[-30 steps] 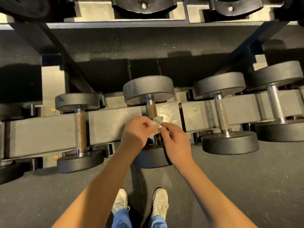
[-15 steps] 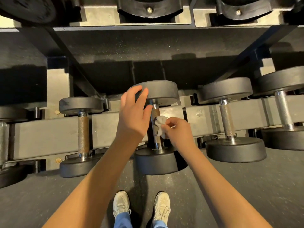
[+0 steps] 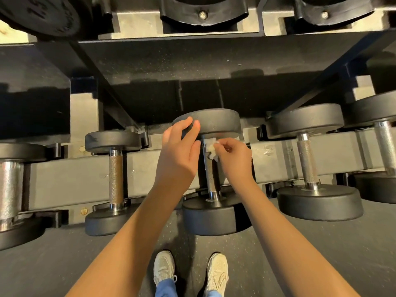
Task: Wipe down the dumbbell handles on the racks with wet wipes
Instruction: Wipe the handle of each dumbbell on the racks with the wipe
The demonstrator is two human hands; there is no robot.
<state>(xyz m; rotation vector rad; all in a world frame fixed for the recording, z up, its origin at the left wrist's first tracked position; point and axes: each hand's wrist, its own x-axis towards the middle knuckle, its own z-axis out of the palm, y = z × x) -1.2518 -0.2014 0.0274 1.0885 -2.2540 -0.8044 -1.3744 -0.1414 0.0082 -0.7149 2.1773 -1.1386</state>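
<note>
A black round-headed dumbbell with a knurled steel handle (image 3: 211,179) lies across the grey metal rack rail (image 3: 64,183) at the middle of the view, its bar running from 12 o'clock to 6 o'clock. Its far head points to 12 and its near head hangs over the dark speckled floor (image 3: 321,254) toward 6.

The left hand (image 3: 177,151) reaches in from 7 o'clock. Its fingers are stretched nearly straight, with the tips resting on the rim of the far head. The thumb lies lower, just beside the top of the bar, and the hand is not closed round anything.

The right hand (image 3: 233,159) comes in from 5 o'clock. Its fingertips pinch a small crumpled white wet wipe (image 3: 211,147), and the other fingers curl in behind. The wipe is pressed against the upper end of the handle, just under the far head, at the 3 o'clock side of the bar. The lower part of the bar shows bare down to the near head.

At 9 o'clock from this dumbbell a smaller black dumbbell (image 3: 115,179) rests on the same rail. At 3 o'clock lies a larger black dumbbell (image 3: 307,163). More weights are cut off at both edges.

At 12 o'clock an upper shelf carries black curved cradles (image 3: 203,16). At 6 o'clock stands a pair of pale sneakers (image 3: 164,269) below blue trouser hems.
</note>
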